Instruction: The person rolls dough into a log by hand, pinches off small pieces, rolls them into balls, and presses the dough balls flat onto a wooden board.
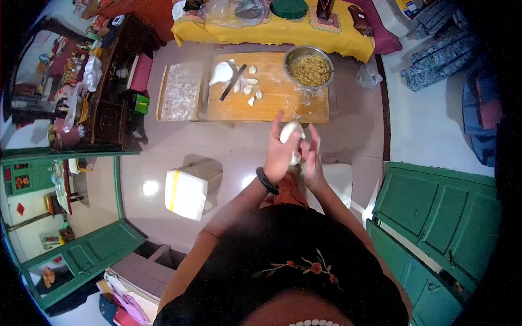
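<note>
Presently, the left hand (279,152), slanting forward, is gripping the white dough (291,132), whose long axis is pointing toward the nearby wooden board (266,112), while the right hand (311,158) is flanking the dough, fingers part-bent, their hold impossible to tell.

Two hands (278,157) in play, dough (287,130) between them, one lump or two, can't tell! Six small dough pieces (259,94), one wooden board (234,112), one metal bowl (305,50), one dark knife (234,82), one bracelet (266,180)!
</note>
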Demonstrator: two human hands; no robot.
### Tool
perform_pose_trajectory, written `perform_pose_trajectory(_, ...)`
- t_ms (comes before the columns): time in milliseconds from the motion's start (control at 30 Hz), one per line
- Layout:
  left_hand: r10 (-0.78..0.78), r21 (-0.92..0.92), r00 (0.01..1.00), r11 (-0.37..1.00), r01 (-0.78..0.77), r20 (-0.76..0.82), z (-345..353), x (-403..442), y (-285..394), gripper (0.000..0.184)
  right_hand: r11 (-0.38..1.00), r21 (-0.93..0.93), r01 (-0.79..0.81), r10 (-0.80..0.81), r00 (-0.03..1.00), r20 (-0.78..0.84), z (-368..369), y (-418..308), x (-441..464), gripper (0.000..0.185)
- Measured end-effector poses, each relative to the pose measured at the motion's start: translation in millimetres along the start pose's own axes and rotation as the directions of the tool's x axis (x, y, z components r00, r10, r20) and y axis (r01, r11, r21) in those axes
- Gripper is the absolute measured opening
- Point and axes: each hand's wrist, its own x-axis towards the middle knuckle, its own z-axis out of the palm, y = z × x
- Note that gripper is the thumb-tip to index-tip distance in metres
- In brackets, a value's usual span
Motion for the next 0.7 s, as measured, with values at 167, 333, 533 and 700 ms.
perform_pose_trajectory(167, -0.307, -0.176, 0.94, 0.927, 0.331, 0.149, 6.9, 57.3, -5.8, 0.082, 0.901, -0.378, -0.213, 0.172, 0.975, -0.138, -15.8, -19.0, 25.9, 0.061)
perform_pose_trajectory(333, -0.317, -0.086, 0.942, 0.941, 0.327, 0.108, -9.3, 94.3, -37.8, 0.078, 0.739, -0.329, -0.589, 0.606, 0.793, -0.06, -39.3, -27.4, 82.5, 0.04)
perform_pose_trajectory(533, -0.068, 0.263, 0.967, 0.965, 0.001, 0.246, -39.7, 136.8, -46.5, 0.093, 0.727, 0.263, -0.634, 0.677, 0.727, -0.12, -26.0, -45.6, 136.8, 0.031)
perform_pose_trajectory(700, 0.057, 0.453, 0.935, 0.863, -0.223, 0.351, -40.6, 156.3, -15.5, 0.11, 0.831, 0.379, -0.407, 0.444, 0.896, -0.011, -5.6, -51.5, 222.4, 0.038)
